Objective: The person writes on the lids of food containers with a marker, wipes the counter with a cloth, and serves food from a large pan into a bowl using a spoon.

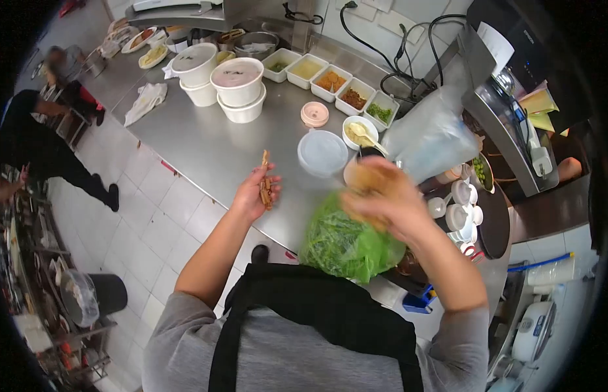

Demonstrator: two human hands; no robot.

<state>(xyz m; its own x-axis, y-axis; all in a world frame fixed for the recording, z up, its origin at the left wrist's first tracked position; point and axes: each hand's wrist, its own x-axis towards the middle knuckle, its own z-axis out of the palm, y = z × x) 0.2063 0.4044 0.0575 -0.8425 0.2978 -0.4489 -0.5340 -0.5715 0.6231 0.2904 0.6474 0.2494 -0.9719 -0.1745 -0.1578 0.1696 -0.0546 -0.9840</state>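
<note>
My left hand [249, 196] is closed around a few thin brown strips [265, 188], held over the front edge of the steel counter. Motion blurs my right hand [400, 208], whose fingers curl about a tan-brown thing [368, 181]; what it is I cannot tell. Just below that hand, a green plastic bag of leafy greens [346, 245] sits at the counter's edge, close against my apron. A round container with a translucent lid [322, 153] stands beyond the bag. Behind it is a white bowl [360, 132] with a pale food and a spoon inside.
Stacked white tubs [237, 81] stand at the back left of the counter [186, 140], near a white cloth [147, 102]. Several small trays of toppings [330, 83] line the back. A clear plastic bag [434, 134] and small bottles [457, 215] are at right. People [46, 134] stand at far left.
</note>
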